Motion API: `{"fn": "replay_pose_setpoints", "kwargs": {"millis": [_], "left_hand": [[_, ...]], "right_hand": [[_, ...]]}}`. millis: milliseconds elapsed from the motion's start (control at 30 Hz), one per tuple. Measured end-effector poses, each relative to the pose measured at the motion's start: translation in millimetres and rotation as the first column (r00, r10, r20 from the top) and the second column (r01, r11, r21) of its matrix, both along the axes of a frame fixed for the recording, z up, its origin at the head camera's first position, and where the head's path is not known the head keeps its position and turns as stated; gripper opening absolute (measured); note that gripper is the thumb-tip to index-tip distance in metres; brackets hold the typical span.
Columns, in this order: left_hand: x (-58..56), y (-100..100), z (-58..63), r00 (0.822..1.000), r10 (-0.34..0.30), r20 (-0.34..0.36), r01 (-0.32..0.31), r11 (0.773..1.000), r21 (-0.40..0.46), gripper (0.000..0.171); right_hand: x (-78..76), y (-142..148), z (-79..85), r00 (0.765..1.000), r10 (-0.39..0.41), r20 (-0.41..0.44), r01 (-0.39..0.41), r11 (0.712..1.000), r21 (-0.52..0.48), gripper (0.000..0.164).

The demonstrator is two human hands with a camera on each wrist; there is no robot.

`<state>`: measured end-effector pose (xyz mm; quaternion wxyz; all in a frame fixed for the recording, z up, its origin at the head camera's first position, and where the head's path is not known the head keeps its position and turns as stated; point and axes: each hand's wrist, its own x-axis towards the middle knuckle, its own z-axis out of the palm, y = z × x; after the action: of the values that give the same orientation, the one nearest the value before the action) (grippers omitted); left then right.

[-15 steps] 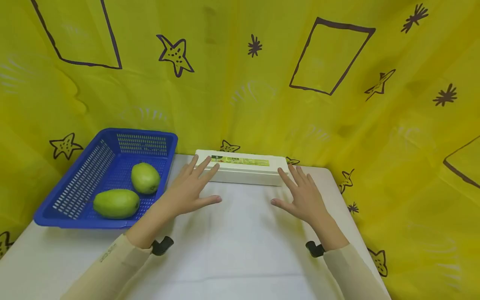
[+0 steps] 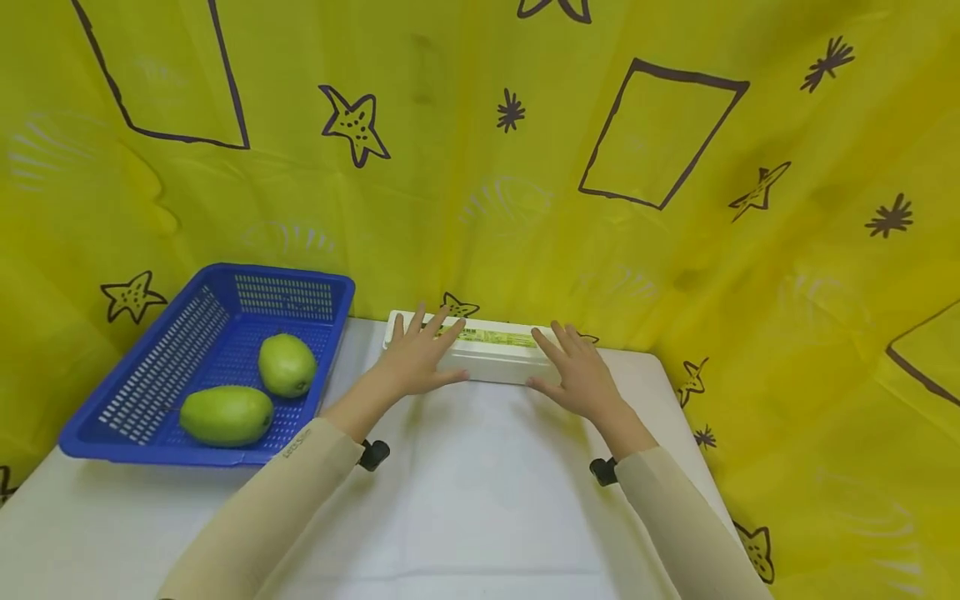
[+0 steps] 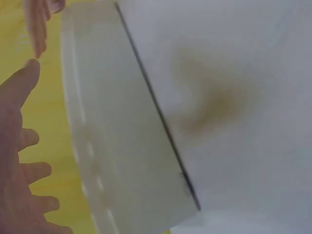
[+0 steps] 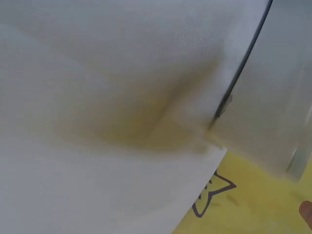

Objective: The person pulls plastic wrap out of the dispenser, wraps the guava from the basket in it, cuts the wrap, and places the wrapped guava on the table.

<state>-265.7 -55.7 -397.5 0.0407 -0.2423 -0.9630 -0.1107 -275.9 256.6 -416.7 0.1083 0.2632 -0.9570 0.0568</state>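
Shadowed white tabletop [image 4: 73, 185] lies left of the pale box [image 4: 263, 102], dark-printed yellow cloth [image 4: 258, 195] and a fingertip [image 4: 306, 212] below it.

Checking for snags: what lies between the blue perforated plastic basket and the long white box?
Between basket and box, the head view shows bare white tabletop, partly hidden by the left forearm.
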Motion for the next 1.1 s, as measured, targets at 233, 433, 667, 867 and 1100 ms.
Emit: {"fn": "replay_pose_setpoints", "kwargs": {"millis": [233, 433, 667, 867, 1100], "left_hand": [[-21.7, 4, -19.5, 0.998, 0.067, -0.019, -0.067, 0.996, -0.055, 0.088], [-28.8, 0, -28.9, 0.993, 0.11, -0.034, -0.112, 0.991, -0.069, 0.088], [-30.8, -6, -37.4, 0.989, 0.145, -0.002, -0.145, 0.987, -0.071, 0.085], [-33.7, -7, -41.2, 0.987, 0.157, -0.031, -0.159, 0.983, -0.09, 0.081], [-38.5, -4, -39.4, 0.985, 0.161, -0.064, -0.167, 0.98, -0.109, 0.071]], "right_hand": [[-18.6, -8, -3.2, 0.998, -0.025, 0.052, 0.024, 0.999, 0.032, 0.08], [-26.0, -11, -6.5, 0.995, -0.048, 0.084, 0.043, 0.997, 0.058, 0.081], [-31.4, -13, -13.9, 0.993, -0.045, 0.107, 0.037, 0.997, 0.072, 0.077], [-34.3, -15, -15.7, 0.991, -0.05, 0.126, 0.043, 0.997, 0.058, 0.07], [-35.2, -11, -12.8, 0.989, -0.034, 0.144, 0.03, 0.999, 0.025, 0.064]]}}
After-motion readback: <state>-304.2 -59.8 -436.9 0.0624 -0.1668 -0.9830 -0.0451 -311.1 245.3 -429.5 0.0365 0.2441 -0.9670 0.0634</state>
